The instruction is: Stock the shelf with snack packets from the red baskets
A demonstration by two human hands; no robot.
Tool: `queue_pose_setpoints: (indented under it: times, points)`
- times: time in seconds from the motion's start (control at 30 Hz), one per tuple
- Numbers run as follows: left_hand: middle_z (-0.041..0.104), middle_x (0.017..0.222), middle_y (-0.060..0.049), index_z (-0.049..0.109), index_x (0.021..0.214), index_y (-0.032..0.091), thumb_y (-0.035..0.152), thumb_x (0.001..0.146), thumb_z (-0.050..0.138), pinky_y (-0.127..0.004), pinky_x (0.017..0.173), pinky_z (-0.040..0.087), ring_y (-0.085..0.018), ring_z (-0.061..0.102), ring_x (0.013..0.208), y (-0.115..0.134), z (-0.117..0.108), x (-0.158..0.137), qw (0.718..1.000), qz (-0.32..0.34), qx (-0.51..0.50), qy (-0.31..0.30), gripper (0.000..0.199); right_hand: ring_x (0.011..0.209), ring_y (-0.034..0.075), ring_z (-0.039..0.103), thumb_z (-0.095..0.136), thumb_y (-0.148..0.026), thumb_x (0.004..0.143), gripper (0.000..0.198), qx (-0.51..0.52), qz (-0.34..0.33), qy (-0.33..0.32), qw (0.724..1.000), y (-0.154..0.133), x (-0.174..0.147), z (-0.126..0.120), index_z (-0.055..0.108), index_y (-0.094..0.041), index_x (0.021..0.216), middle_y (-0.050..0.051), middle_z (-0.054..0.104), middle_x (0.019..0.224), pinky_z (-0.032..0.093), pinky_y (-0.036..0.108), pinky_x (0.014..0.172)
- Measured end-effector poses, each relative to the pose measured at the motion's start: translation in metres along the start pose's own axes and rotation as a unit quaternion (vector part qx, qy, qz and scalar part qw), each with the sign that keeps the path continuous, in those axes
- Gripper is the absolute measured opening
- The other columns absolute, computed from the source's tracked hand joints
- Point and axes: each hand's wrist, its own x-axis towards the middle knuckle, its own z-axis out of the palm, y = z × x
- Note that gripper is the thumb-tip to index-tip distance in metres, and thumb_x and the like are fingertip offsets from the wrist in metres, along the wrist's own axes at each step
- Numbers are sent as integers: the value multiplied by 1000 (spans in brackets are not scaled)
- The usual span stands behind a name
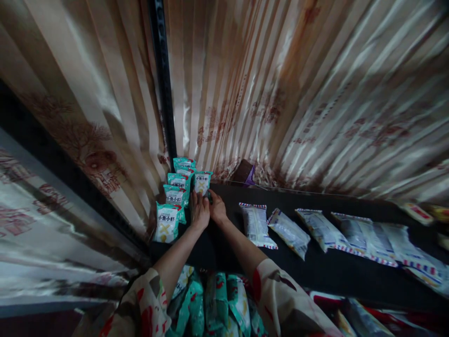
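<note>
A teal and white snack bag (202, 180) stands upright on the black shelf, to the right of a row of matching snack bags (167, 225). My left hand (199, 214) has its fingers against the bag's lower front. Around the bag's lower right edge my right hand (218, 208) curls its fingers, partly hidden by the left. Both hands hold the bag between them, close together. The row of matching bags runs back towards the corner post, one behind another, fronts facing me.
Several clear-and-white bags with striped ends (257, 225) lie along the black shelf (224, 255) to the right. Below, more teal bags (213, 299) are heaped between my forearms. A dark upright post (163, 79) and striped curtain sheeting (224, 93) close off the back and left.
</note>
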Motion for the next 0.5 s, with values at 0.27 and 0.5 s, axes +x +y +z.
queue_pose_setpoints:
  times: [0.27,0.5]
  points:
    - [32,146,-16,43,130,9,35,92,28,-44,114,17,-24,17,139,-10,8,18,999,16,-34,-7,49,101,21,59,50,-20,81,38,20,-1,39,999,7,5,12,56,-13,118,12,63,111,45,32,91]
    - [31,147,-15,47,127,8,35,92,27,-42,115,17,-24,13,140,-15,7,15,999,39,-30,-5,48,89,20,61,49,-25,81,29,31,26,59,997,9,3,17,60,-15,106,9,65,97,48,30,81]
